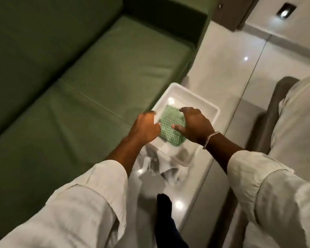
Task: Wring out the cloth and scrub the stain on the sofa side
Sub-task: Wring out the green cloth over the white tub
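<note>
A green waffle-textured cloth (pixel 170 126) lies flat inside a white rectangular basin (pixel 200 108) on the glossy floor beside the green sofa (pixel 97 77). My left hand (pixel 145 127) hovers at the basin's left rim with fingers curled, just beside the cloth's left edge. My right hand (pixel 195 124), with a silver bracelet on the wrist, is spread above the cloth's right side, fingers apart. Neither hand visibly grips the cloth. The sofa side and any stain on it are not clearly visible.
A crumpled white plastic bag (pixel 161 167) lies on the floor against the basin's near end. My dark-socked foot (pixel 166 212) stands below it. A grey-framed piece of furniture with a pale cover (pixel 293 113) is on the right. Shiny floor tiles (pixel 240 68) stretch beyond the basin.
</note>
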The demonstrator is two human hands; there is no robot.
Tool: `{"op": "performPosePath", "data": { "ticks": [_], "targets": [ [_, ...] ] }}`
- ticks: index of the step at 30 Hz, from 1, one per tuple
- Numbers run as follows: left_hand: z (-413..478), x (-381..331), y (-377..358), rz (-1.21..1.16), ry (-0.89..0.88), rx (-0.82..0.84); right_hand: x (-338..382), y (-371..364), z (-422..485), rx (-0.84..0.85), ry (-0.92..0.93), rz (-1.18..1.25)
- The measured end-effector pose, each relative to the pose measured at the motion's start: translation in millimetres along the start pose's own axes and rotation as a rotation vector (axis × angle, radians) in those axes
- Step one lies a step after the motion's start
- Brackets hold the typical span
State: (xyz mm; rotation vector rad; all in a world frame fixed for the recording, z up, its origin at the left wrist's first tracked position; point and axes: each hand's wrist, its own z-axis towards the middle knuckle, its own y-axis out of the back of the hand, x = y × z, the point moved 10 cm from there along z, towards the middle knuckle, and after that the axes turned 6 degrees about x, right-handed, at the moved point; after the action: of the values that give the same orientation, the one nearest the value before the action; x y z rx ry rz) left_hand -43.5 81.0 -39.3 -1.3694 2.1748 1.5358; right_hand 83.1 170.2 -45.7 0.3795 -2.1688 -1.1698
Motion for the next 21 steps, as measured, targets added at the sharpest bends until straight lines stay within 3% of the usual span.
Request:
{"op": "performPosePath", "data": {
  "ticks": [4,11,16,21],
  "targets": [
    [35.8,33.0,-57.8,0.048,0.211,0.012,-58.7,-47.9,30.2,-0.050,-0.177,0.116],
    [75.3,52.4,-89.8,-0.032,0.266,-0.190,-96.9,-79.1,68.2,-0.234,-0.388,0.196],
    [72.0,53.0,-78.0,-0.163,0.204,-0.284,-103.4,-75.3,67.0,-0.349,-0.397,0.302],
    [31.3,48.8,-41.2,-0.254,0.083,-0.410,-84.0,-45.5,16.4,-0.603,-0.343,0.531]
  ]
}}
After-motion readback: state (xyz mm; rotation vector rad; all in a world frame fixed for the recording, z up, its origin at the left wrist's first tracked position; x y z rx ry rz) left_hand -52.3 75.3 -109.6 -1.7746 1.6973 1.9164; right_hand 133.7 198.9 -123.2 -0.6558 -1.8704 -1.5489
